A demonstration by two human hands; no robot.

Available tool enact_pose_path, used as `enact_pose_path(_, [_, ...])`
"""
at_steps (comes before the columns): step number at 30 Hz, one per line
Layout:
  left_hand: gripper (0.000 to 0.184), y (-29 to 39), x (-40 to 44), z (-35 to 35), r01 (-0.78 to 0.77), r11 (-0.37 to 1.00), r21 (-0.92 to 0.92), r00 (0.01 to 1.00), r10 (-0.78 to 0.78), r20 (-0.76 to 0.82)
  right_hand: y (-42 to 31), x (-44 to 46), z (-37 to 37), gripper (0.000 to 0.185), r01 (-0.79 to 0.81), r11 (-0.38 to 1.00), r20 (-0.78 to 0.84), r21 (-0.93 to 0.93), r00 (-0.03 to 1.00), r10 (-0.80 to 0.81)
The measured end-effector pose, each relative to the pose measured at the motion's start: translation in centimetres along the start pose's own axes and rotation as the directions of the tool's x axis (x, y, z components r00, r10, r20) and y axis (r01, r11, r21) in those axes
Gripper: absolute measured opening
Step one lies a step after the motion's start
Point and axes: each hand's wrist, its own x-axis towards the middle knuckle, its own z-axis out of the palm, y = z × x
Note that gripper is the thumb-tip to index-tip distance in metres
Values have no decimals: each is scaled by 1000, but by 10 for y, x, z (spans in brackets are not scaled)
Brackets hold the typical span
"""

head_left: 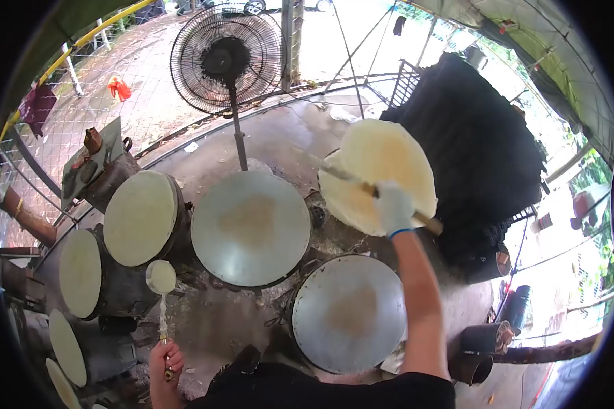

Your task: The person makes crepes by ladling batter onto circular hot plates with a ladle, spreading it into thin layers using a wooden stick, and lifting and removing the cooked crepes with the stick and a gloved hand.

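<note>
Crepe point(396, 153) | right hand point(393, 208) wrapped round long scraper point(428, 222) across it, likely for reach | left hand point(165, 360) wrapped round ladle point(161, 277), cup far out, likely against drips

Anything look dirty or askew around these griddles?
The standing fan has a dark, grimy-looking hub. Brown patches mark the middles of the bare centre griddle and bare front griddle. The upper flatbread lies off-centre over another, edges mismatched.
</note>
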Motion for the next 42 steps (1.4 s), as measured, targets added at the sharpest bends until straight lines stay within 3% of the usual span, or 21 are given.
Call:
enact_pose_path(2, [4,0,-4,4,-18,1000,13,998,18,-58,-3,-11,67,13,-111,993,48,44,993,108])
enact_pose_path(6, [3,-2,-10,5,-45,999,-21,994,43,-99,-8,-33,138,18,-149,983,213,104,969,124])
enact_pose_path(11, [4,-6,-25,5,-114,992,47,983,119,-142,-44,-52,93,25,-175,953,230,246,966,118])
enact_pose_path(13, [7,-10,-30,-4,-110,990,-89,992,105,-65,-70,-62,81,27,-130,935,204,331,977,64])
enact_pose_path(15, [10,-7,-45,-15,-122,969,-215,992,128,16,-125,-78,65,36,0,884,180,467,979,-95])
enact_pose_path(16, [13,-8,-55,-16,-139,952,-272,986,160,54,-159,-87,64,42,14,838,250,546,952,-178])
enact_pose_path(19, [14,-24,-87,-52,-211,899,-383,955,273,115,-268,-140,50,53,27,672,402,740,784,-474])
enact_pose_path(20, [17,-26,-101,-57,-267,866,-424,945,322,63,-298,-156,42,56,10,631,440,776,707,-554])
enact_pose_path(21, [19,-29,-118,-64,-312,832,-459,933,360,19,-329,-175,30,55,-120,595,546,794,570,-614])
enact_pose_path(23, [22,-39,-158,-94,-413,755,-509,895,441,-72,-377,-232,65,53,-264,385,465,884,412,-784])
enact_pose_path(25, [24,-56,-198,-132,-515,684,-517,846,501,-181,-432,-275,23,51,-326,389,460,861,178,-870])
enact_pose_path(27, [27,-89,-233,-178,-623,610,-490,780,536,-323,-477,-332,4,50,-339,439,471,832,13,-882])
enact_pose_path(28, [23,-108,-255,-203,-668,555,-495,740,569,-360,-496,-364,3,45,-450,433,451,781,-73,-889])
enact_pose_path(29, [21,-130,-276,-229,-719,506,-476,695,549,-465,-516,-395,-16,35,-421,470,462,776,-128,-878])
enact_pose_path(32, [14,-200,-325,-311,-827,372,-422,553,397,-733,-571,-509,-54,25,-324,405,338,855,-244,-909])
enact_pose_path(35, [13,-275,-372,-408,-866,307,-396,482,297,-824,-626,-652,-99,25,-130,387,306,913,-410,-859])
enact_pose_path(36, [12,-305,-383,-442,-860,302,-411,480,206,-853,-640,-700,-118,31,-23,379,315,925,-512,-799])
enact_pose_path(38, [11,-362,-402,-495,-836,297,-462,487,12,-873,-673,-785,-151,31,383,102,367,918,-725,-583])
enact_pose_path(40, [12,-406,-422,-534,-759,487,-432,428,-128,-895,-694,-869,-144,37,438,-426,119,791,-794,-596])
enact_pose_path(41, [12,-424,-433,-546,-696,580,-423,390,-190,-901,-705,-899,-164,40,488,-480,202,729,-823,-531])
enact_pose_path(42, [14,-440,-441,-558,-593,728,-343,284,-209,-936,-717,-930,-183,43,527,-535,289,660,-836,-466])
